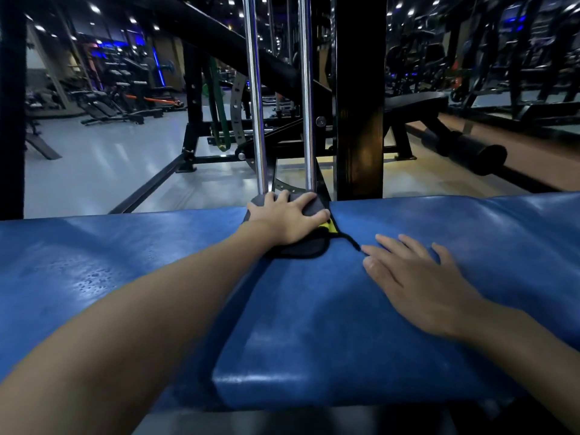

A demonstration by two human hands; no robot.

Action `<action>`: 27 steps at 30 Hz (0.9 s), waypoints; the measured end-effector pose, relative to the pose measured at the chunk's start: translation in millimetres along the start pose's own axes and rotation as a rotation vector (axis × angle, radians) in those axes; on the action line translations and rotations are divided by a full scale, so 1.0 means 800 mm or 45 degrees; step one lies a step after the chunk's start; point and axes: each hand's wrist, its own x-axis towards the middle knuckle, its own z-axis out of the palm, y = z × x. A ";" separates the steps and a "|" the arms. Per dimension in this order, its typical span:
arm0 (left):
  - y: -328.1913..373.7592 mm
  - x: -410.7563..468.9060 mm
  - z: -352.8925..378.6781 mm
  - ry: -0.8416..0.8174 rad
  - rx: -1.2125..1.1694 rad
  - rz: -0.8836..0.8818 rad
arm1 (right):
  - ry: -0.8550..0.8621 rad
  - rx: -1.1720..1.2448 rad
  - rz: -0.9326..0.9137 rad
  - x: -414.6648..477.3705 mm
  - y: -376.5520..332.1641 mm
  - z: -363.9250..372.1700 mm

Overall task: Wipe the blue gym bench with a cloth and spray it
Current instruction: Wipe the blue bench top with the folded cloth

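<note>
Here the left hand (287, 219), fingers spread, presses a dark grey cloth (301, 249) flat at the far edge of the blue bench pad (150, 246). The right hand (417, 284) lies flat just beside it, fingers splayed. This looks like the wiping step. The pad's long axis runs left to right, so the next sweep should likely go left toward the spray droplets (94, 276).

My left hand (287, 219) lies on the dark grey cloth (298, 251) at the blue padded desk (314, 309)'s far edge; my right hand (417, 284) rightward; chrome upright rods (255, 105) behind.

Head-worn view (wide-angle), forward-down — close over bench (314, 309)
</note>
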 end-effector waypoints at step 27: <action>0.015 -0.243 0.005 0.002 0.075 0.125 | 0.107 0.117 -0.027 -0.004 -0.017 -0.022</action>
